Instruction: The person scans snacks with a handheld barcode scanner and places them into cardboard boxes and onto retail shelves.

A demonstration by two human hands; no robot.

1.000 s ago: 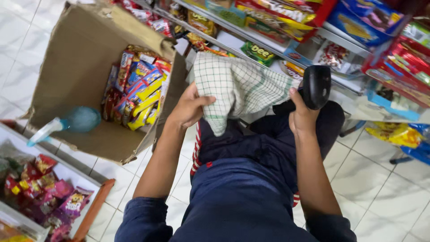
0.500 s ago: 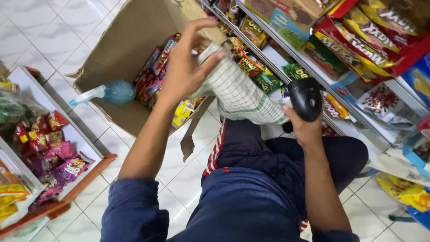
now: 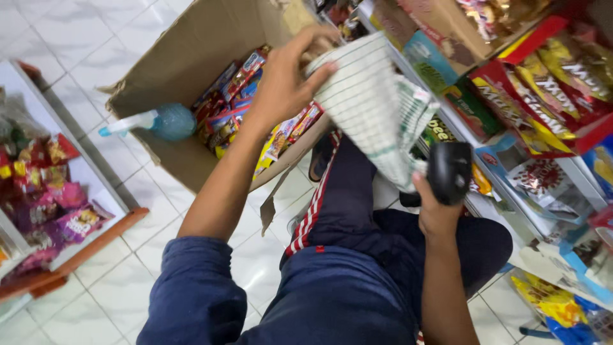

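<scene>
While gripped (bunched): soft checked cloth.

Glossy white square floor tiles with thin grey joints cover the ground under bright, even light. On one side stands a low white display rack with a reddish-brown wooden edge, filled with pink and red snack packets. Opposite runs a white metal shop shelf crowded with red, yellow and blue snack bags.
</scene>
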